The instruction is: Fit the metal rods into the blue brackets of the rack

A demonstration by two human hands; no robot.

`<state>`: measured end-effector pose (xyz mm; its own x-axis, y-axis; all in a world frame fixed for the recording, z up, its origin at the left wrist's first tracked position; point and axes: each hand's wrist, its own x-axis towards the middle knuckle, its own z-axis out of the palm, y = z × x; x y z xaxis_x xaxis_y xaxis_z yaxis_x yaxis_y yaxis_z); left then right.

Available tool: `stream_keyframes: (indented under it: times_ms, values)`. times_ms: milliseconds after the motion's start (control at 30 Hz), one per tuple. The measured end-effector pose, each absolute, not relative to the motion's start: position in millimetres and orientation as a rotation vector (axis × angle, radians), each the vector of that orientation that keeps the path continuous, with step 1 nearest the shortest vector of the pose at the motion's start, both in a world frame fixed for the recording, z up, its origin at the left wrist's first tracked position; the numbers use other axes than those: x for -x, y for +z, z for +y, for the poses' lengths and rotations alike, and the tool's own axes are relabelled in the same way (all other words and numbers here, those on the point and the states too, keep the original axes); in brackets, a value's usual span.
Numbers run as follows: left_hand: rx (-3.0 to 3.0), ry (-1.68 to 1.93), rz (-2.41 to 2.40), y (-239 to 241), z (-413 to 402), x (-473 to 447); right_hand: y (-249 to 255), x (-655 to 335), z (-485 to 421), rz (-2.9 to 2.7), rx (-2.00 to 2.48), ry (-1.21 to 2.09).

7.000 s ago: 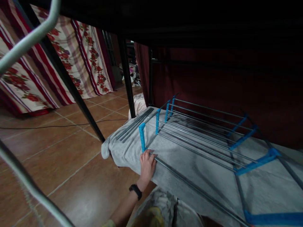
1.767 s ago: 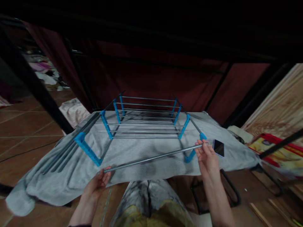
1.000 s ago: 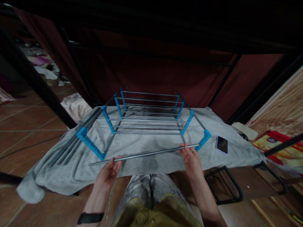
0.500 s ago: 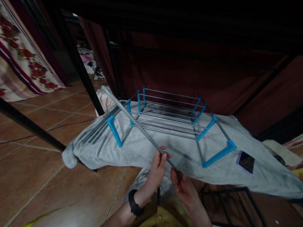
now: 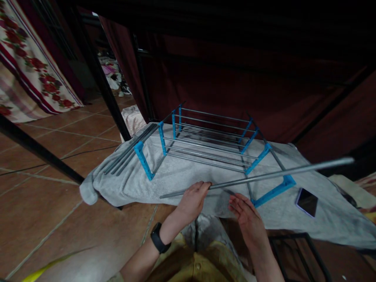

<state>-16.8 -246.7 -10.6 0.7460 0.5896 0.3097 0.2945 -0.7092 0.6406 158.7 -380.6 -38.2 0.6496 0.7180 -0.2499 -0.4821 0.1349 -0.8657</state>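
Observation:
My left hand [image 5: 192, 200], with a black watch on its wrist, is closed around a thin grey metal rod [image 5: 255, 178]. The rod slants up to the right, its far end high over the right side of the bed. My right hand [image 5: 246, 213] is just below the rod, fingers apart and holding nothing. Behind the rod stands a partly assembled rack [image 5: 205, 147] of metal bars with blue plastic brackets [image 5: 143, 160]. The rod passes in front of the rack's right front bracket [image 5: 276, 190]. Several loose rods [image 5: 129, 150] lie on the grey blanket at the left.
A grey blanket [image 5: 126, 192] covers the bed under the rack. A phone [image 5: 306, 202] lies on it at the right. Dark metal bed posts [image 5: 102, 78] rise at the left. A black metal frame [image 5: 299, 239] stands low at the right, above the tiled floor [image 5: 44, 219].
The rod has swung from pointing up left to pointing up right, held in my left hand. My right hand has moved right, away from the rod's lower end.

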Motion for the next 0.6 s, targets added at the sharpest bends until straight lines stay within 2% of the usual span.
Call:
stream_keyframes:
  times_ms: [233, 600]
  values:
    - [-2.706, 0.351, 0.731, -43.3, -234.7, 18.5, -37.8, -170.2, -384.2, -0.24, 1.135, 0.704]
    - [-2.871, 0.246, 0.742, -75.3, -228.1, 20.3, -117.6, -225.4, -394.6, -0.016, 1.121, 0.626]
